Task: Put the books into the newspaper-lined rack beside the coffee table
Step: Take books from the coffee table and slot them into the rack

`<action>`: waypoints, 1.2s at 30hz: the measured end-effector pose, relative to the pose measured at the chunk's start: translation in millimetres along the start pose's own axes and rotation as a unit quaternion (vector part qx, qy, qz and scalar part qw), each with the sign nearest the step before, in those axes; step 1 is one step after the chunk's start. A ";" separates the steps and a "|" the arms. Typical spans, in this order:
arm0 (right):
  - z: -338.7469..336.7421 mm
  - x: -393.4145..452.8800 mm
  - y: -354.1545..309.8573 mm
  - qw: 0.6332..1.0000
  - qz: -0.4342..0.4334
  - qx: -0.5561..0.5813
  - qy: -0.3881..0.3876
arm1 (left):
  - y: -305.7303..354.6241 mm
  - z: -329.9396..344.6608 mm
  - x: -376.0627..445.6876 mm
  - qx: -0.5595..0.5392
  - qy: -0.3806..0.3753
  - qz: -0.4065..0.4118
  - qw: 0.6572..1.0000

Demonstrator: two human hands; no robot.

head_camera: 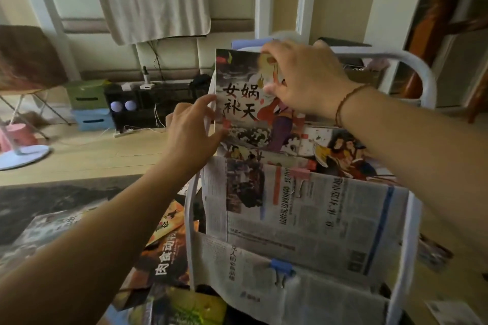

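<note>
currently the picture book (245, 103), dark cover with large black characters, stands upright in the upper pocket of the rack (422, 79), its lower edge down behind the newspaper lining (317, 208) and most of the cover showing above it. my right hand (303, 79) grips its top edge, fingers curled over the top and thumb against the cover. my left hand (192, 129) pinches the left edge, thumb in front and fingers behind. a second illustrated book (340, 150) sits just beside it to the right in the same pocket, lower and tilted.

judgement: the step in hand is seating this book. next move calls for pressing it straight down until it bottoms out, keeping it clear of the pink clip (299, 174) on the lining, then letting go.

outstanding: more books (169, 253) lie on the coffee table (52, 200), touching the rack's left post. a blue clip (282, 266) holds the lower pocket's paper.
</note>
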State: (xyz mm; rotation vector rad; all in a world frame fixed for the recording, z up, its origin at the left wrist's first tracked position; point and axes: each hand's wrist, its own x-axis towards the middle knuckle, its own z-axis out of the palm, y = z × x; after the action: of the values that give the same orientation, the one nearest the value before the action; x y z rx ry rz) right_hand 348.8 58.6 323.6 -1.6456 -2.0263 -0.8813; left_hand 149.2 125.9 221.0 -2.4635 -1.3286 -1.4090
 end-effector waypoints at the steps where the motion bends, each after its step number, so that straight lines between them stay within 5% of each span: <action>1: 1.5 -0.6 1.1 1.000 -0.001 -0.005 0.003 | -1.6 2.8 -0.2 0.022 0.006 0.010 1.000; 13: 39.7 -34.3 -17.4 0.988 -0.048 -0.129 0.066 | -17.3 14.4 -6.0 0.096 0.022 0.030 0.995; 23: 61.1 -56.1 -29.7 0.982 -0.046 -0.182 -0.031 | -19.4 2.3 -6.4 0.197 -0.053 0.068 0.977; 30: 62.5 -57.5 -32.3 0.985 -0.022 -0.167 -0.038 | -23.9 4.5 -15.6 0.174 -0.063 0.053 0.981; 36: 71.0 -54.0 -25.3 0.992 -0.050 -0.115 0.013 | -48.9 -8.5 -101.9 0.077 -0.043 -0.021 0.996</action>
State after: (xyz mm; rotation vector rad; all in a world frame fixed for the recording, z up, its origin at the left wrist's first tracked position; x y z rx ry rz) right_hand 343.7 64.6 231.2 -1.6487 -2.0700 -1.2040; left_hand 86.4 86.3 135.3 -2.4346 -1.4535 -1.1722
